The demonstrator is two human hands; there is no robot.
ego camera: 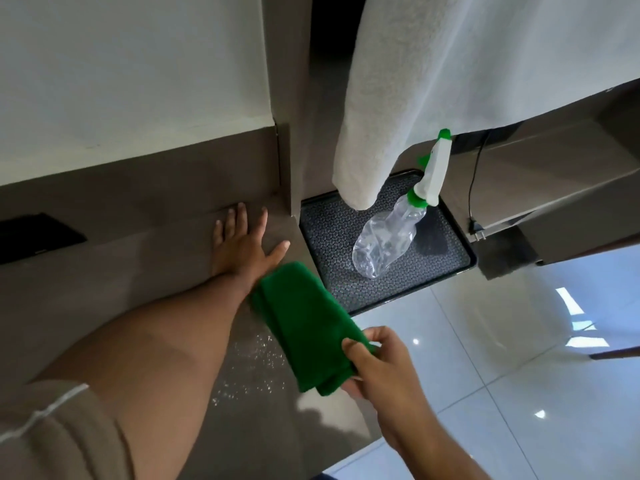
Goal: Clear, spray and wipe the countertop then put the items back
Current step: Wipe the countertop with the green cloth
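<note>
While right hand (375,358) pinches cloth (304,327), countertop edge (346,448) near.

Your left arm wears a short beige sleeve (52,441) edged with a thin white stripe; both forearms and both hands (242,244) are bare, without rings or watch.
</note>
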